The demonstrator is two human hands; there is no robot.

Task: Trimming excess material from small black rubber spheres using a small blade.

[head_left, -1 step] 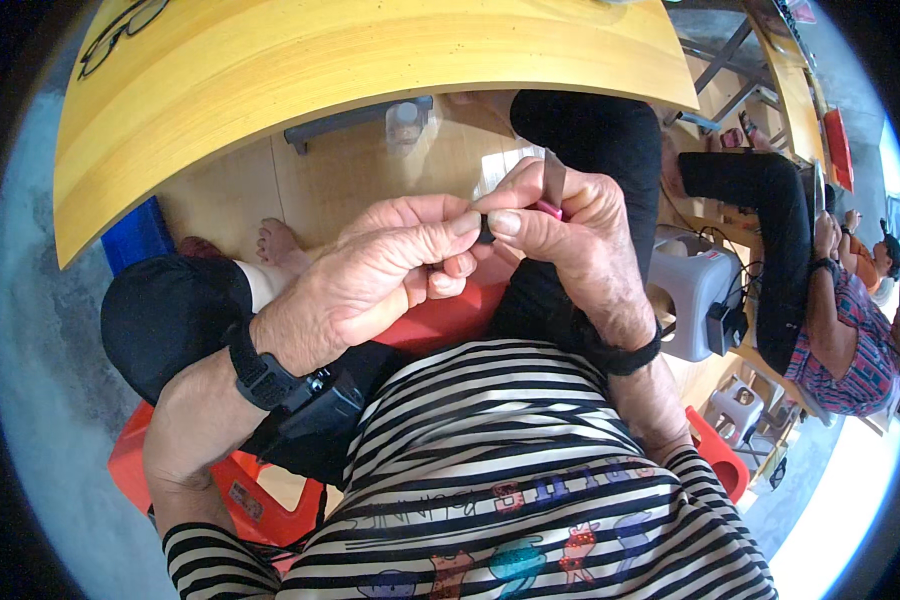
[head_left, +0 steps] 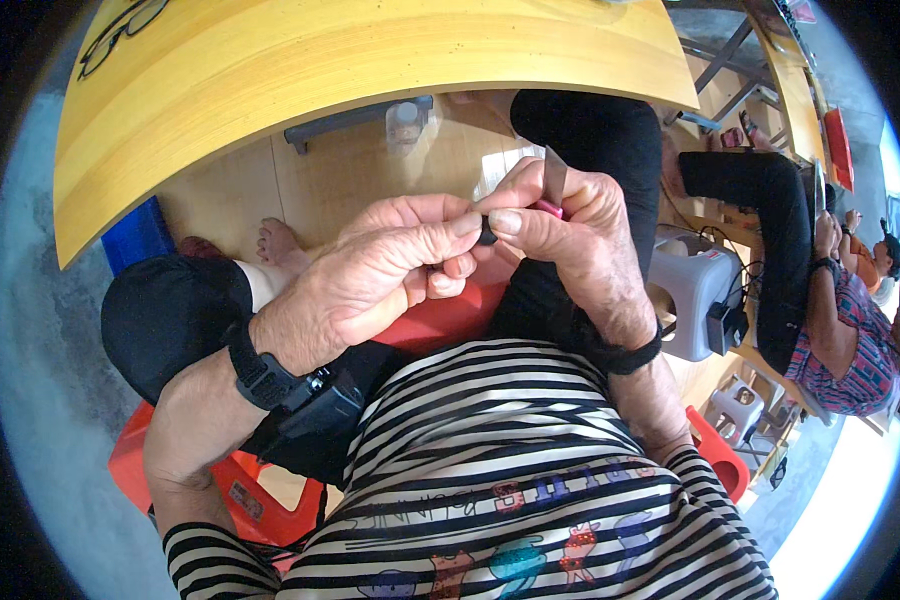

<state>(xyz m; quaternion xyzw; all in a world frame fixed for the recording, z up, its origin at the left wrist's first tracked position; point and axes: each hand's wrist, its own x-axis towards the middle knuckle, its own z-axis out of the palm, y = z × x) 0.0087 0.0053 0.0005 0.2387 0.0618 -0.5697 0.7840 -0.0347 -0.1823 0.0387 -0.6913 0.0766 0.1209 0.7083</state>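
Both bare hands are meeting in front of the striped shirt, fingertips nearly touching, below the near edge of the curved yellow wooden tabletop (head_left: 370, 65). Left hand (head_left: 375, 262) is pinching a small dark piece (head_left: 486, 235) between thumb and fingers, remaining fingers curling under; most of the piece is hiding behind the fingertips, so exact shape: cannot tell. Right hand (head_left: 582, 235) is closing around a small metal-bladed knife with a pinkish-red handle (head_left: 554, 182), blade sticking up past the index finger, thumb tip pressing close to the dark piece; whether the blade is touching it, cannot tell. Dark piece is sitting in the air between the two thumbs, above the red plastic stool (head_left: 448, 312) showing between the legs. Black-framed eyeglasses (head_left: 120, 40) are lying at the tabletop's far left. A clear plastic bottle (head_left: 404, 128) is standing beyond the hands, under the tabletop. A light-grey plastic stool (head_left: 692, 285) is standing to the right; farther right, a person in a plaid shirt (head_left: 852, 350) is sitting.
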